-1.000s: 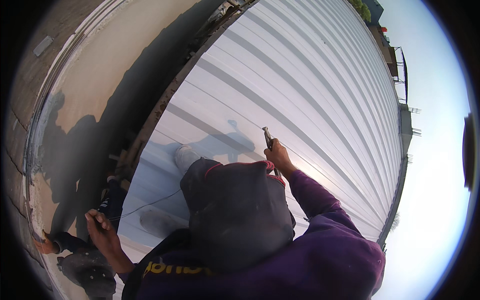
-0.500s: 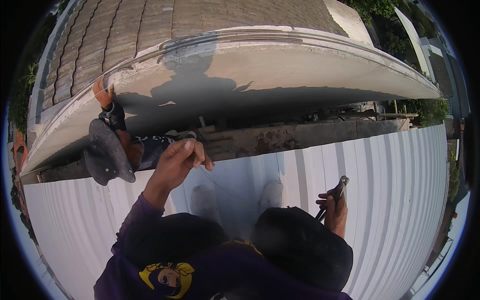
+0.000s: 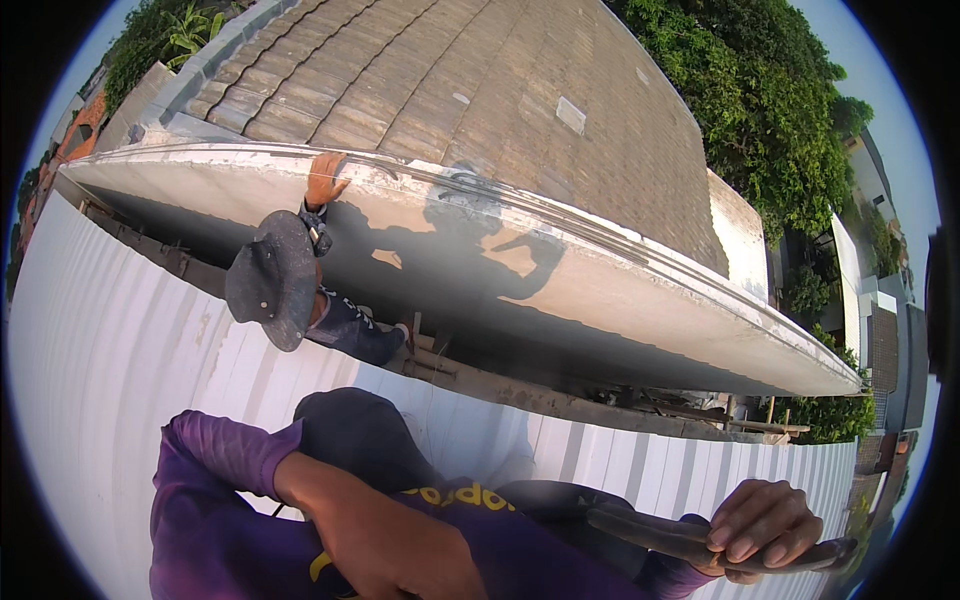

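At the lower right, my right hand (image 3: 765, 530) is closed around dark pincers (image 3: 650, 530), which lie roughly level across the front of my body. My left hand (image 3: 420, 565) is drawn in against my purple shirt at the bottom edge. Its fingers are out of sight, so what they hold does not show. Beyond my knees, a co-worker in a dark brimmed hat (image 3: 272, 282) stands in the gap below the eave. That person's raised hand (image 3: 325, 180) rests on the eave's edge (image 3: 400, 172).
White ribbed metal roofing (image 3: 130, 330) lies under me. Past the narrow gap rises a pale concrete eave with thin rods (image 3: 590, 235) along its top. Brown roof tiles (image 3: 480, 90) slope up behind it. Wood pieces (image 3: 700, 410) lie in the gap, and trees (image 3: 730, 110) stand at right.
My view has tilted up and turned. My left hand, earlier raised with thin wire at its fingers, has come in to my body. My right hand has brought the pincers up closer.
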Available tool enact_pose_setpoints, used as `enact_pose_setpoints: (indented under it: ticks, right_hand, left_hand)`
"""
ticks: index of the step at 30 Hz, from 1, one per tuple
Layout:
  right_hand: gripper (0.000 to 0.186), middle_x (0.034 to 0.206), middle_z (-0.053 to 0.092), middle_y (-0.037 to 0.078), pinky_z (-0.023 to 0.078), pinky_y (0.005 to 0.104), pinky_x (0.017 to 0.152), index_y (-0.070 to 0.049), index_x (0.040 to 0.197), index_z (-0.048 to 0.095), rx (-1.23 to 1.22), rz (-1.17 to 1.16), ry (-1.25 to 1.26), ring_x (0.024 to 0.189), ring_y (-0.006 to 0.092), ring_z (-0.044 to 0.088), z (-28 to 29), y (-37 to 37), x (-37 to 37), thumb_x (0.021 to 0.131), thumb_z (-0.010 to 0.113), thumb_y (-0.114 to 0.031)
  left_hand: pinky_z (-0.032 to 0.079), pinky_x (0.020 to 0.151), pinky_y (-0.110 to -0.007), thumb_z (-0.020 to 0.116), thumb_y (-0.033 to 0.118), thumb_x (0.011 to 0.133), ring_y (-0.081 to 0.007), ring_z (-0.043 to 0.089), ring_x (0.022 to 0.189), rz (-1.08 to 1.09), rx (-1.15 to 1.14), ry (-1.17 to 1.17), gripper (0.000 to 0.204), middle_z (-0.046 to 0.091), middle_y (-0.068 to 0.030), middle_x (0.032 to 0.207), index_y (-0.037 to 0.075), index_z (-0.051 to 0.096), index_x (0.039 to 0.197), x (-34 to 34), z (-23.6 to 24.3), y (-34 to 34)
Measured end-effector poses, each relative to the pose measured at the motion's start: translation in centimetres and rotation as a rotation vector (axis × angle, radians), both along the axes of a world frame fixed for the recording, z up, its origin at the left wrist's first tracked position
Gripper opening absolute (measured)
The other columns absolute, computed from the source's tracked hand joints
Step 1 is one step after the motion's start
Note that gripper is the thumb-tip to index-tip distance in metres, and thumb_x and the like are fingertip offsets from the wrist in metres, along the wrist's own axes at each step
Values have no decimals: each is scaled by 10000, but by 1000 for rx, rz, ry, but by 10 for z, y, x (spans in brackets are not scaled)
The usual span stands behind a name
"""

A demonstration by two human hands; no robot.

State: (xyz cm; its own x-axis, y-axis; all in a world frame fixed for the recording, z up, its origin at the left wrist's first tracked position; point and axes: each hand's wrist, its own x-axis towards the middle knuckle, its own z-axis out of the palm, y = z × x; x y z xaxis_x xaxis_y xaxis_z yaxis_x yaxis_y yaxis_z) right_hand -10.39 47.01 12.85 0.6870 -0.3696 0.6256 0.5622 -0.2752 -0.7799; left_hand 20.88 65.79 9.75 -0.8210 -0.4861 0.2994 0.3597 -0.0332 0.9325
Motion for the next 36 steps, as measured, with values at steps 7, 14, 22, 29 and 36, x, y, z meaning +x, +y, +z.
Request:
enact_pose_setpoints:
  ticks: [7, 14, 22, 29, 36]
  right_hand:
    - [129, 754, 758, 143, 557, 260, 548, -98, 863, 747, 148, 210, -557, 630, 221, 767, 50, 56, 70, 966, 694, -154]
    - [64, 802, 769, 162, 552, 311, 543, -95, 944, 726, 50, 442, -164, 678, 235, 781, 58, 51, 76, 981, 675, -95]
    - [321, 932, 789, 212, 624, 412, 648, -63, 1032, 715, 204, 320, -56, 841, 290, 808, 65, 66, 72, 1105, 526, -313]
    - [454, 926, 686, 78, 517, 331, 652, -121, 1126, 668, 445, 120, -143, 808, 223, 676, 69, 59, 58, 1152, 362, -456]
    - [240, 1182, 670, 160, 575, 508, 1039, -77, 1273, 647, 439, 281, 170, 1159, 312, 666, 87, 60, 62, 1116, 497, -179]
  left_hand:
    - [455, 654, -382, 769, 99, 924, -244, 600, 764, 296, 17, 155, 195, 651, -100, 884, 23, 737, 1101, -8, -27, 12]
    - [541, 821, -383, 668, -18, 923, -296, 687, 954, 490, -120, 207, 269, 694, -116, 1093, 7, 667, 1191, -15, -38, 11]
    - [555, 922, -401, 650, -9, 974, -319, 701, 1082, 580, -94, 124, 264, 708, -133, 1130, 9, 652, 1238, -13, -39, 18]
    - [546, 959, -417, 649, 27, 959, -348, 705, 1104, 509, -66, 61, 256, 735, -169, 1164, -10, 667, 1211, -15, -47, 18]
    - [558, 905, -411, 645, 31, 941, -343, 719, 1039, 596, -20, 78, 260, 750, -155, 1136, 5, 685, 1197, -11, -46, 20]
